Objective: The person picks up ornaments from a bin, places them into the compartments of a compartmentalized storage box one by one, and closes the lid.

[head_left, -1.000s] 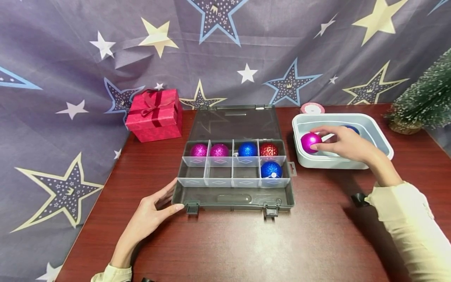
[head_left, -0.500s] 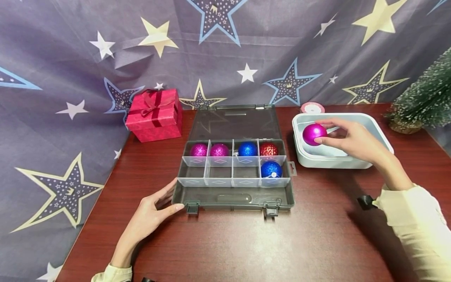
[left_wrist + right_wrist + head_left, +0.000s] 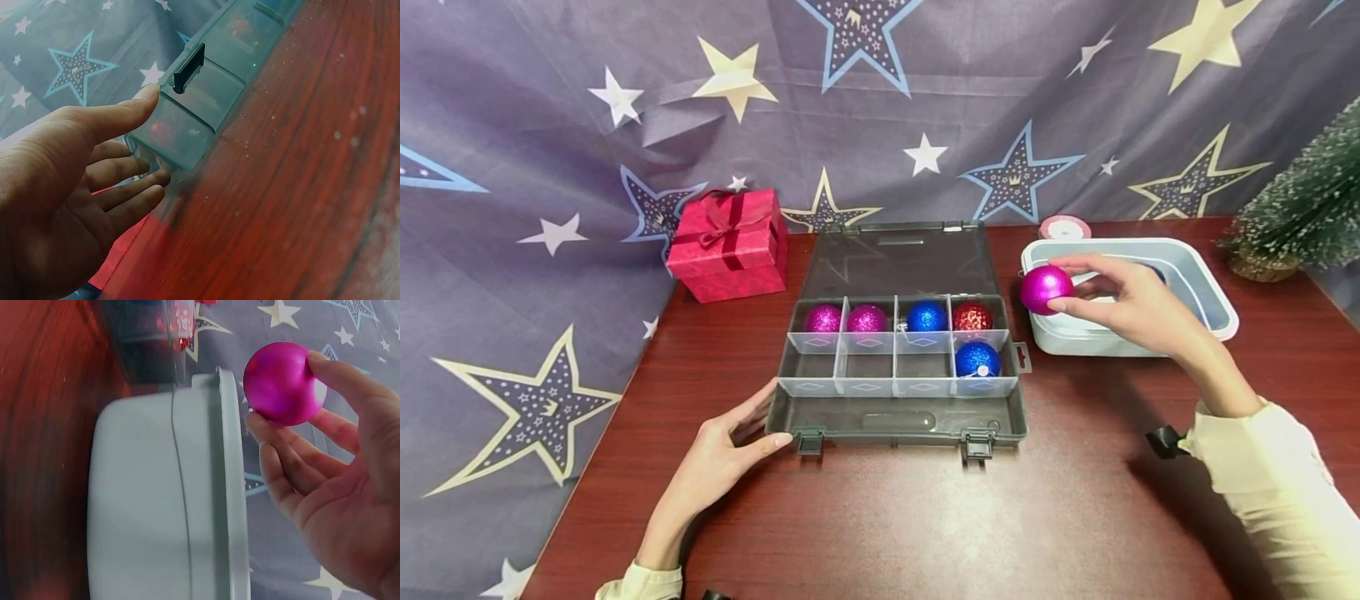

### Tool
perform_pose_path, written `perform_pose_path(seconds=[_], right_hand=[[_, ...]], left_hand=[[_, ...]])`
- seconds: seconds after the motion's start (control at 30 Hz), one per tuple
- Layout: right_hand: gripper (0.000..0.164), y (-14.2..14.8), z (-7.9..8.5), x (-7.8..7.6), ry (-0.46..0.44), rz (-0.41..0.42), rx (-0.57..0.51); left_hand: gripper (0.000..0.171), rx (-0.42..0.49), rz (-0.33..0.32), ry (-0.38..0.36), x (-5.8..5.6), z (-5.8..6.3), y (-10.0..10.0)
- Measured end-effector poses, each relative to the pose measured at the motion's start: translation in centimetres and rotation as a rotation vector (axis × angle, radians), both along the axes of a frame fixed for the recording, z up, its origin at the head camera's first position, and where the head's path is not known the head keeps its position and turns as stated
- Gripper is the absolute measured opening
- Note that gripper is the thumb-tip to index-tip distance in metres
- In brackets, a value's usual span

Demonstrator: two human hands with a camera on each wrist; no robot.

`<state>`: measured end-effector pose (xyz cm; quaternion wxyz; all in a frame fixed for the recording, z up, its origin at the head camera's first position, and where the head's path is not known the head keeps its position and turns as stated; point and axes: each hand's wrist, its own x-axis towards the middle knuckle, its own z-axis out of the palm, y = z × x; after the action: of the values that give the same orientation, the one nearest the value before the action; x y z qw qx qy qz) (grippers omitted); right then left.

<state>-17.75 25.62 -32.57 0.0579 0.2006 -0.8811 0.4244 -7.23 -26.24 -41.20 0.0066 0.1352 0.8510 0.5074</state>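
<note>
My right hand [image 3: 1138, 304] pinches a shiny magenta Christmas ball [image 3: 1047, 289] between thumb and fingertips. In the right wrist view the ball [image 3: 284, 384] is held above the rim of the pale bin [image 3: 147, 500]. My left hand [image 3: 715, 457] rests against the near left corner of a grey see-through divided box [image 3: 898, 412], fingers fairly straight along its side and thumb at its front. The box lid [image 3: 898, 262] is raised. Its back row holds two glittery magenta balls [image 3: 823, 319], a blue ball [image 3: 927, 317] and a red ball [image 3: 972, 318]. Another blue ball [image 3: 977, 360] sits in the middle row, rightmost compartment.
The pale bin [image 3: 1213, 312] stands right of the box, with a dark blue thing [image 3: 1156, 272] partly hidden behind my hand. A red gift box [image 3: 728, 246] is at back left. A pink ribbon spool [image 3: 1064, 227] and a small frosted tree [image 3: 1292, 208] stand at the back right.
My right hand has lifted the magenta ball from inside the pale bin and moved it left to above the bin's left rim. The left hand and divided box have stayed put.
</note>
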Motion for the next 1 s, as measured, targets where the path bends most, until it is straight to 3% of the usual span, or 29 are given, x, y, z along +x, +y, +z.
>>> perform_pose_path(seconds=[0.4, 0.63, 1.0], right_hand=[[0.053, -2.7, -0.6, -0.2, 0.037, 0.106, -0.003], [0.05, -4.3, -1.0, -0.4, 0.016, 0.12, -0.032], [0.05, -6.6, -1.5, -0.9, -0.024, 0.243, -0.094]], left_hand=[[0.072, 0.007, 0.007, -0.012, 0.0, -0.1, 0.0], [0.072, 0.011, 0.004, -0.019, 0.0, 0.0, 0.0], [0.072, 0.014, 0.01, -0.023, 0.0, 0.0, 0.0]])
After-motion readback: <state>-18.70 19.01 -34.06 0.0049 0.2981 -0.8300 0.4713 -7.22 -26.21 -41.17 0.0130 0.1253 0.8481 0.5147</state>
